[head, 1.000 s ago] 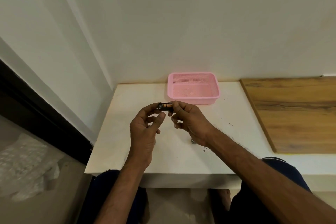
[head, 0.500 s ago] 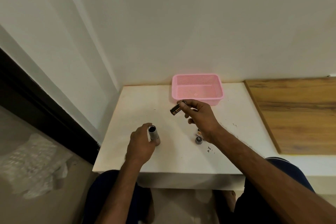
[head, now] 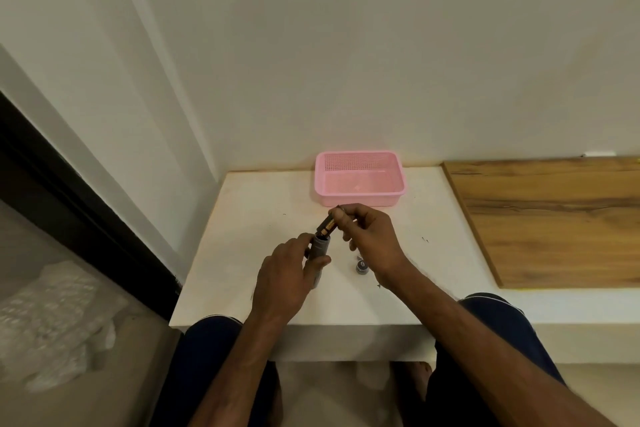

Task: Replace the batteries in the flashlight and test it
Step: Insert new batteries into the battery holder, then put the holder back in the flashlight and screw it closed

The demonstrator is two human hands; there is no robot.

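Note:
My left hand (head: 284,282) grips a grey flashlight body (head: 319,249), held upright over the white table (head: 249,218) with its open end up. My right hand (head: 370,236) pinches a black and copper battery (head: 327,225) by its upper end. The battery is tilted, and its lower end sits at the mouth of the flashlight tube. A small dark cap (head: 361,267) lies on the table just under my right wrist.
A pink plastic basket (head: 360,199) stands against the wall behind my hands. A wooden board (head: 554,218) covers the surface to the right. Crumpled plastic wrap (head: 52,319) lies on the floor at the left. My knees are under the table's front edge.
My hands parted, the left with the flashlight tube and the right with the battery. Now they have come together again and the battery's lower end meets the tube's mouth.

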